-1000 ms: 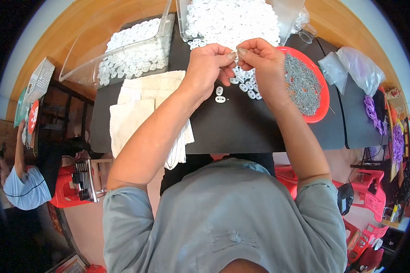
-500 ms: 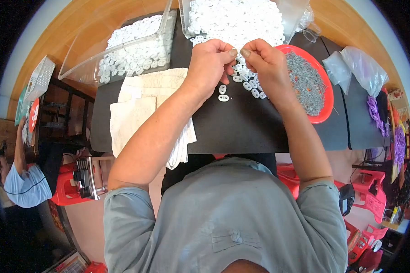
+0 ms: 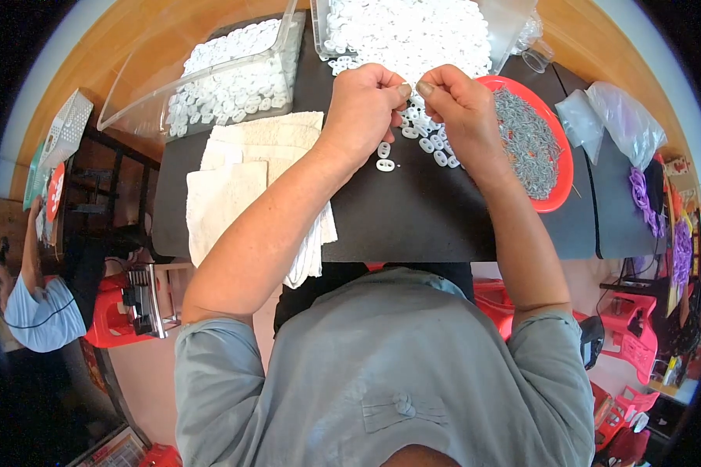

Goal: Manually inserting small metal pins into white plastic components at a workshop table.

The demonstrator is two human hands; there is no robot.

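Observation:
Both my hands are raised over the dark table, fingertips pinched and close together. My left hand (image 3: 360, 115) is closed, thumb against the forefinger; whatever it holds is hidden by the fingers. Just across a narrow gap, my right hand (image 3: 466, 117) pinches too, and what lies in its fingertips is too small to make out. Below and between them lie small white oval plastic pieces (image 3: 427, 145) with two holes each. Two more white pieces (image 3: 385, 165) sit nearer me. Right of my right hand, a red plate (image 3: 566, 159) holds many thin grey metal parts (image 3: 528, 144), perhaps screws.
A clear bin (image 3: 500, 39) heaped with white pieces stands at the back. Another clear bin (image 3: 121, 117), partly filled, is at the back left. Folded cream towels (image 3: 224, 198) lie under my left forearm. Plastic bags (image 3: 623, 117) are at right. A person (image 3: 45, 311) works far left.
My fingertips are slightly farther apart than before, both hands still pinched. The view has shifted a little; the pieces on the table look unchanged.

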